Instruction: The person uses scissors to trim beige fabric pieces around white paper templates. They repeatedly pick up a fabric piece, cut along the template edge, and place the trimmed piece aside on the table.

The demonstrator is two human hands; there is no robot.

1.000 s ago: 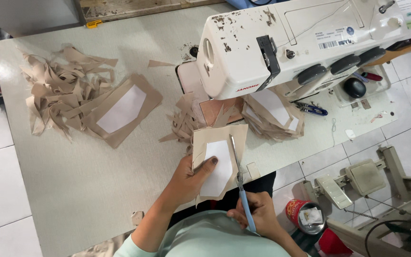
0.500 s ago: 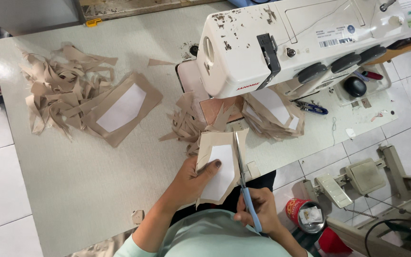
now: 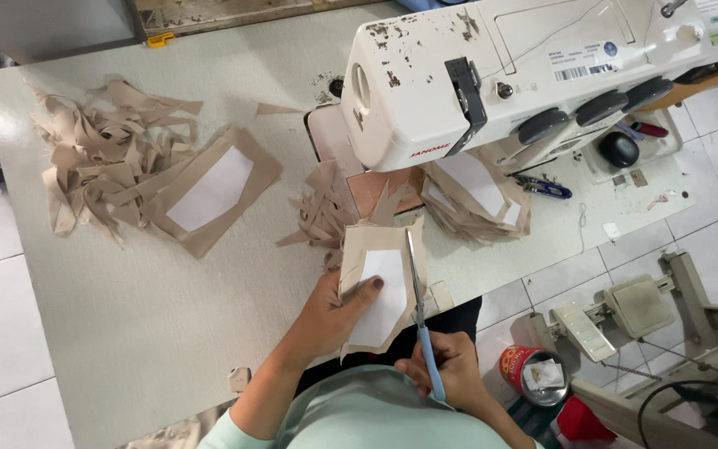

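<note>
My left hand (image 3: 332, 314) grips a tan fabric piece with a white patch in its middle (image 3: 380, 287), thumb pressed on the patch. My right hand (image 3: 450, 374) holds blue-handled scissors (image 3: 420, 309), whose blades run up along the right side of that piece. Both hands work at the near edge of the white table (image 3: 168, 324), just in front of the white sewing machine (image 3: 525, 66).
A heap of tan fabric strips (image 3: 97, 162) and a finished tan piece with a white patch (image 3: 209, 191) lie at the left. More tan pieces (image 3: 475, 195) and scraps (image 3: 326, 212) sit under the machine. A red can (image 3: 529, 374) and a foot pedal (image 3: 617, 312) are on the tiled floor.
The scissors have advanced up along the right side of the held piece. My left hand has turned the piece slightly.
</note>
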